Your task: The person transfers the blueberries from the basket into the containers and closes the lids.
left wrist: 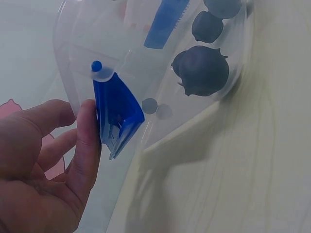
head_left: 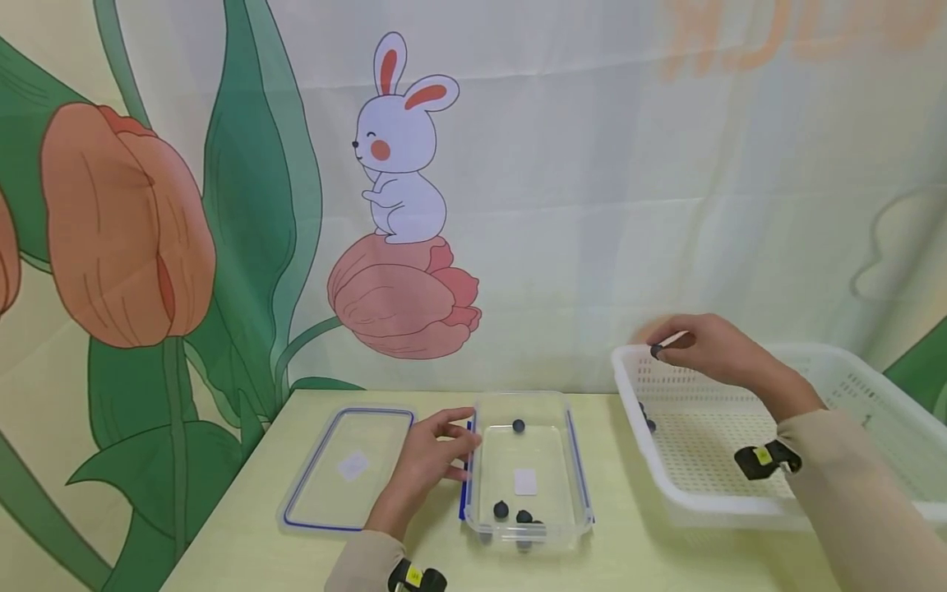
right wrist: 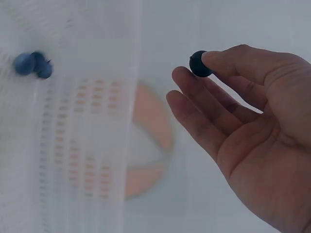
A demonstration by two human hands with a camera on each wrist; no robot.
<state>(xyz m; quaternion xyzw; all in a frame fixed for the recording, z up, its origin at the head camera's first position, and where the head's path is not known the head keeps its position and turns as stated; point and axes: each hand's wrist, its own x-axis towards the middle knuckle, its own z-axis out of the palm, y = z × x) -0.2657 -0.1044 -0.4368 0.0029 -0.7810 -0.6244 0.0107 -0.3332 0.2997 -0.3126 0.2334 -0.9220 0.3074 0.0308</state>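
Between thumb and fingertips, my right hand (head_left: 706, 349) pinches a dark blueberry (right wrist: 199, 64) above the left end of the white basket (head_left: 651, 469). My left hand (head_left: 429, 456) holds the left rim of a clear plastic container (head_left: 584, 469); its fingers (left wrist: 86, 126) lie beside a blue side latch (left wrist: 116, 109). Inside the container are several blueberries: one blueberry (head_left: 519, 426) near the far end and others, such as this blueberry (head_left: 501, 510), grouped at the near end. More blueberries (right wrist: 25, 64) lie in the basket, close to its left wall.
A clear lid with a blue seal (head_left: 318, 485) lies on the table (head_left: 229, 526), left of the container. Behind the table hangs a printed cloth (head_left: 547, 247) with a rabbit and tulips. The basket's raised rim stands to the container's right.
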